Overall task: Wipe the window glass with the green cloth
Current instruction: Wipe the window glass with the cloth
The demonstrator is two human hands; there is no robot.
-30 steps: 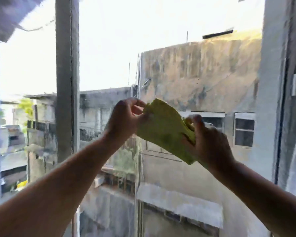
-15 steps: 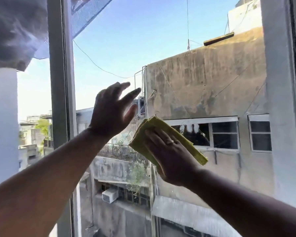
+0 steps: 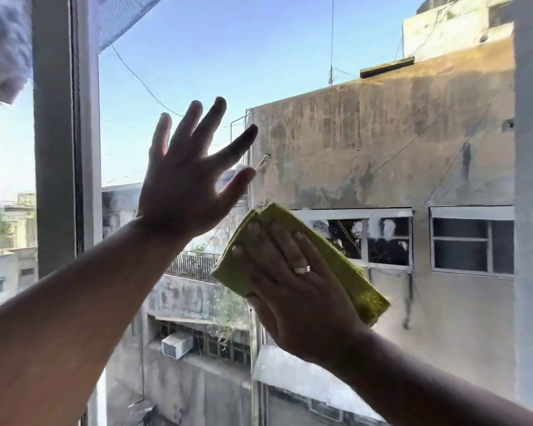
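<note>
The window frame (image 3: 54,142), a grey upright, stands at nine o'clock and marks the left limit of the pane under work. A pale fuzzy mass, possibly a curtain, hangs at the ten o'clock corner; it cannot be identified with certainty.

Just right of the upright, the left hand (image 3: 182,192) is raised toward eleven o'clock of centre, fingers spread wide apart and holding nothing. The palm faces the window glass (image 3: 259,56). Whether it touches the pane cannot be told. The likely purpose is to brace the body or steady the sash while the other arm works.

At centre, slightly toward four o'clock, the green cloth (image 3: 348,272) lies folded into a flat pad against the glass, its long axis running from eleven o'clock down to five o'clock. The right hand (image 3: 293,284) lies flat across it, fingers extended and close together, pressing rather than clenching; a ring (image 3: 302,269) shows on one finger. The flat palm appears chosen to spread pressure over the whole pad, and the folding to give a thick, firm wiping face.

Judgement: wiping is at an early stage. Pale smears (image 3: 370,229) show at three o'clock of the cloth; whether they sit on this pane cannot be told.
</note>
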